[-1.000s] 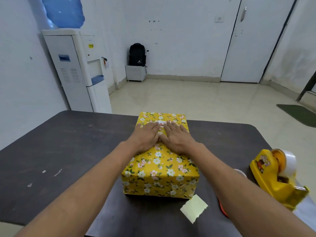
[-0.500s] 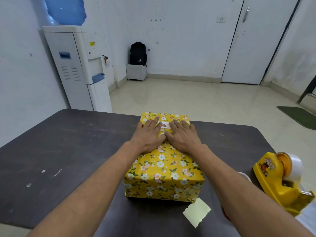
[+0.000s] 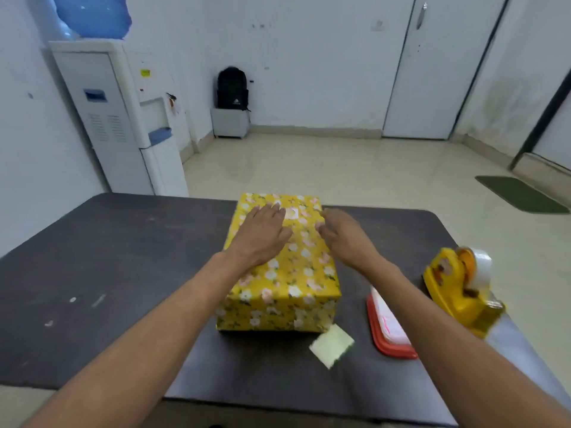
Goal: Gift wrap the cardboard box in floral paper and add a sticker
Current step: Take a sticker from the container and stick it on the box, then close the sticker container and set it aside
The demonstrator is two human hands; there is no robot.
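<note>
The box wrapped in yellow floral paper stands in the middle of the dark table. A small white sticker sits on its top near the far edge. My left hand lies flat on the left part of the top, fingers straight, just left of the sticker. My right hand is over the box's right top edge with fingers relaxed and holds nothing; the frame is blurred, so contact is unclear.
A pale yellow backing paper lies on the table in front of the box. A red tray and a yellow tape dispenser stand to the right. A water dispenser stands beyond the table's far left.
Both hands have parted from the sticker: the right slid off to the box's right edge, the left shifted slightly left. The sticker now shows uncovered. The camera moved left, showing the red tray.
</note>
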